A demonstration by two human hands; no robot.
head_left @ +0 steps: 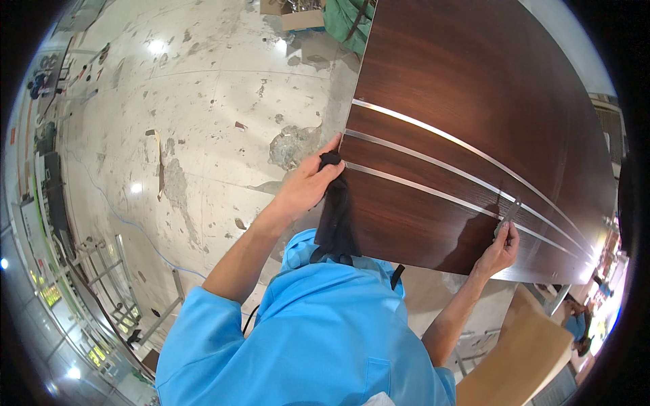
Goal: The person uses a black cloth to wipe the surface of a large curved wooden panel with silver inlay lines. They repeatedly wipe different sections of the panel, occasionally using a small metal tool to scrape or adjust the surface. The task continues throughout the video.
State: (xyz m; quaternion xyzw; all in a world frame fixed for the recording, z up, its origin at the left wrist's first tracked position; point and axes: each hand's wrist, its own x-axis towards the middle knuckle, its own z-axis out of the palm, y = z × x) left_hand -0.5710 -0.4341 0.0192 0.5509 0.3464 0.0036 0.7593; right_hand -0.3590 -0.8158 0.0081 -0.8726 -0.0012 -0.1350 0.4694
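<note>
A large dark brown wood-grain panel (pixel 440 61) lies in front of me, crossed by three silvery strips (pixel 420 191). My left hand (pixel 308 186) is closed at the panel's left edge, pinching a black cloth (pixel 335 220) that hangs down over the corner towards my body. Over the strip nearest me, my right hand (pixel 500 252) is closed on a small, flat grey metal tool (pixel 512 210). The tool's narrow end points away from me across the strips. Its exact kind is hard to make out, as my fingers cover the lower part.
Beyond the panel's left edge stand a cardboard box (pixel 302 20) and a green sack (pixel 344 24). A blue cable (pixel 128 223) runs over the worn, pale floor (pixel 223 88). Metal frames (pixel 112 271) stand at left. Brown cardboard (pixel 521 352) is at lower right, with another person (pixel 579 321) beyond.
</note>
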